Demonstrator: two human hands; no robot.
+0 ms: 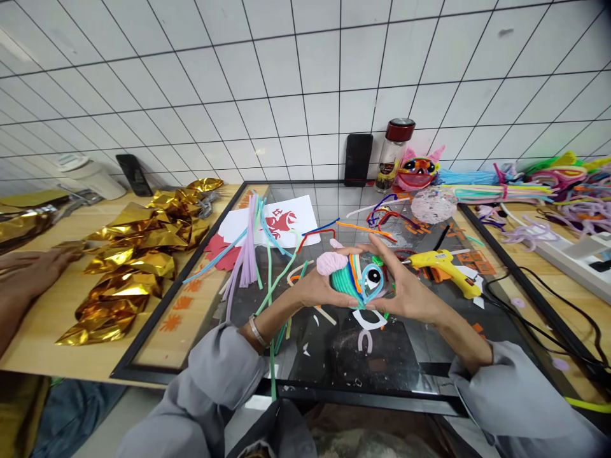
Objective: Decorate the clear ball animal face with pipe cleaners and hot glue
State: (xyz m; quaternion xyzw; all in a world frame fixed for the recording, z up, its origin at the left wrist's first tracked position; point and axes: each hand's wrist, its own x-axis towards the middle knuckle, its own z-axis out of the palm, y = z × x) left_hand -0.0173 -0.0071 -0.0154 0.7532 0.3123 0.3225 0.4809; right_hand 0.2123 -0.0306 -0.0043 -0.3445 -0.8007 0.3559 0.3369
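I see a teal-and-pink craft figure mid-frame, gold foil at left, white black-gridded tiles above.

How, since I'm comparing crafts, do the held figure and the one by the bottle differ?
The held figure shows teal; the far figure is mainly pink and red. Left hand and right hand hold the held figure; the far figure sits beside the bottle. Both include pink.

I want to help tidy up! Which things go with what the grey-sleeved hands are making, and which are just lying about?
Likely part of it:
teal craft piece with one big eye showing, held between left hand and right hand
purple fuzzy sticks
yellow glue gun

Probably just lying about:
red-lidded bottle
black phone beside it
gold foil, nearer another person's hand
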